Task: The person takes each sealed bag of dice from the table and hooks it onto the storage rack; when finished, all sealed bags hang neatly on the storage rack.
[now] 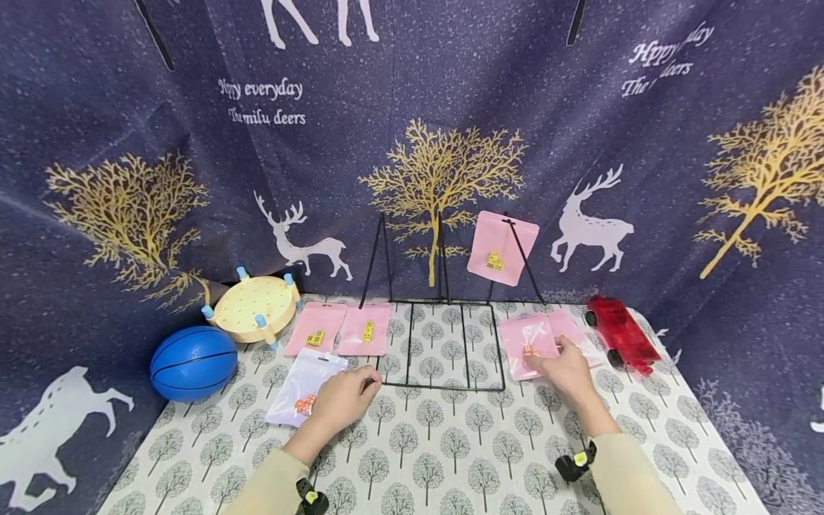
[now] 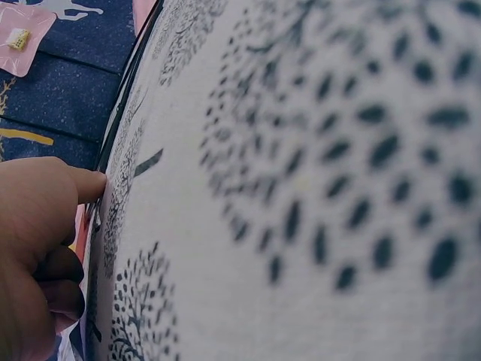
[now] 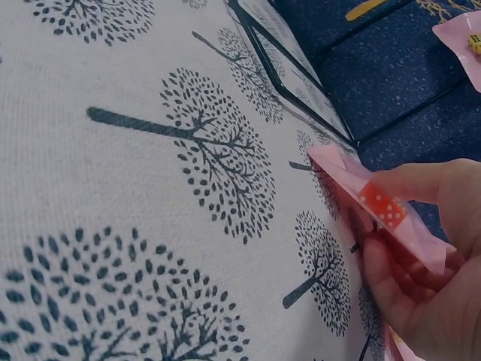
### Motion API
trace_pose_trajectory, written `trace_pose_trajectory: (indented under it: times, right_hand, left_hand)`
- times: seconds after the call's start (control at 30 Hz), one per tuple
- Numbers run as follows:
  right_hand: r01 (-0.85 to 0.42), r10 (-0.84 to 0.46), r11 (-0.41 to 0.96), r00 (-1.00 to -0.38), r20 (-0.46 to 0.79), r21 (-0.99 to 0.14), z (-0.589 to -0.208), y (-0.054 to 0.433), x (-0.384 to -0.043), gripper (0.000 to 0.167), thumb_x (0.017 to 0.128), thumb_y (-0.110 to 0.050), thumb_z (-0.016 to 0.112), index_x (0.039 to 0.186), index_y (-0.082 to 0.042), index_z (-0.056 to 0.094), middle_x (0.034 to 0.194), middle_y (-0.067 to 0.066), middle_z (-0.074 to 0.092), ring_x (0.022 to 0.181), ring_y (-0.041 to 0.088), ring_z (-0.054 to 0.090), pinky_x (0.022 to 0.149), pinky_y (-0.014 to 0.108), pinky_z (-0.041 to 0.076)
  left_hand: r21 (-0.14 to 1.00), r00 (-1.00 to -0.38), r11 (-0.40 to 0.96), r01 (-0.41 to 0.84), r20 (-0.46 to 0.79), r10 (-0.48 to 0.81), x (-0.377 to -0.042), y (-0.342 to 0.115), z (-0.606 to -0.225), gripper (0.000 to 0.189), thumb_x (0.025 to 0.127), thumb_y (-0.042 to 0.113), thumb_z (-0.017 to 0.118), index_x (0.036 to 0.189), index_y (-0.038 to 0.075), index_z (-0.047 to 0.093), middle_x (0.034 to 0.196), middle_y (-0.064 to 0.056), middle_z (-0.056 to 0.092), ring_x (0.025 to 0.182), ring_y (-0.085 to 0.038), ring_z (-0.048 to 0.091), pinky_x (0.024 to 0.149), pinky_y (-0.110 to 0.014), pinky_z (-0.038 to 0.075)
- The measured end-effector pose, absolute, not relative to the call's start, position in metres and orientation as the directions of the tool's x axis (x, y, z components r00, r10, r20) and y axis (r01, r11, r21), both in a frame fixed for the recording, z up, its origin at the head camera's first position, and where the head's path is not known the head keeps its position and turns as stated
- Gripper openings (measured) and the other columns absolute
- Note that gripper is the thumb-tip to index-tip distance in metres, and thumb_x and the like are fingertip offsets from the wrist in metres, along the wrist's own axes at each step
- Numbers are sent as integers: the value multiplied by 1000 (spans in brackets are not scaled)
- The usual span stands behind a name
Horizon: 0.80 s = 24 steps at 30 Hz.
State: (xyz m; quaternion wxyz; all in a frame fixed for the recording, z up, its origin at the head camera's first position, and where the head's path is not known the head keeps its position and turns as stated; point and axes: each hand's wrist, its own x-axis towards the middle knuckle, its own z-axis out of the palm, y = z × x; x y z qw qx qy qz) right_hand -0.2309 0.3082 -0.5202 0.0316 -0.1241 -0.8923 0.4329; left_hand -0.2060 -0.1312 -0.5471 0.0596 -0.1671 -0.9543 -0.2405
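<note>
My left hand (image 1: 344, 393) grips the front left corner of a black wire display rack (image 1: 438, 387), with its other fingers curled in the left wrist view. Between the thumb and fingers of my right hand (image 1: 569, 368) is a pink zip bag (image 1: 518, 335) with orange-red dice (image 3: 382, 204) showing through its clear front. In the right wrist view this bag is tilted, its lower part lifted over the cloth. Another pink bag (image 1: 579, 336) lies partly hidden behind that hand. A pink bag with yellow dice (image 1: 481, 239) hangs from the rack's right hook.
Left of the rack lie two pink bags (image 1: 312, 318) (image 1: 350, 347) with yellow dice and a white bag (image 1: 322, 361) with red dice, beside my left hand. A blue ball (image 1: 193, 363) and a round yellow stand (image 1: 257, 304) sit far left. A red toy car (image 1: 619, 332) stands at right.
</note>
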Motion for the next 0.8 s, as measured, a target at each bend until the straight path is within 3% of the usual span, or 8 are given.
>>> trace_pose_trajectory:
  times: [0.2,0.27,0.37,0.43,0.53,0.6,0.8]
  right_hand:
    - [210,259,527,-963,-80,-823,-519,307,-231,69,86,-23,82,139,8,50,146,37,47,132,52,46,114,62,32]
    - [208,258,493,-962,-86,-844,-520,307,-232,70,87,-19,81,142,9,48,145,36,46,130,49,47,114,59,33]
    - [193,258,452,-963,-80,-871,-523,307,-232,69,88,-17,80,143,10,47,140,34,52,116,38,58,106,46,46]
    - [183,243,369,-965,-95,-911,-524,308,-231,70,89,-12,79,145,11,45,136,33,53,103,30,65,94,39,55]
    - [175,230,278,-967,-111,-945,-525,310,-228,72,90,-9,79,148,12,41,138,33,52,89,17,68,79,30,60]
    - [176,234,248,-965,-118,-953,-525,311,-225,70,91,-9,80,146,12,43,138,33,52,86,14,67,76,27,60]
    - [178,289,402,-955,-60,-898,-525,314,-217,65,89,-28,85,137,6,58,133,25,62,98,17,60,81,17,49]
  left_hand:
    - [443,-939,828,344,189,289,-206,-131,-547,4,100,30,70,104,28,72,58,17,46,50,-8,42,47,-31,37]
    - [441,-939,830,342,185,289,-206,-131,-547,4,100,30,70,104,28,71,59,17,48,50,-9,42,47,-31,38]
    - [441,-940,831,339,183,287,-207,-131,-548,4,100,30,71,104,28,71,62,17,50,51,-9,43,48,-31,39]
    - [440,-941,832,338,183,286,-207,-131,-548,4,100,30,70,104,28,71,62,17,51,51,-8,43,48,-31,39]
    - [440,-941,832,338,180,287,-207,-131,-547,5,100,31,70,105,28,72,59,17,48,50,-8,43,48,-31,39]
    - [440,-941,832,339,177,289,-207,-131,-547,6,101,31,70,105,28,72,58,17,46,50,-8,42,47,-30,38]
    - [442,-940,830,340,179,289,-206,-131,-547,5,101,30,70,105,28,72,57,17,44,49,-8,41,46,-30,37]
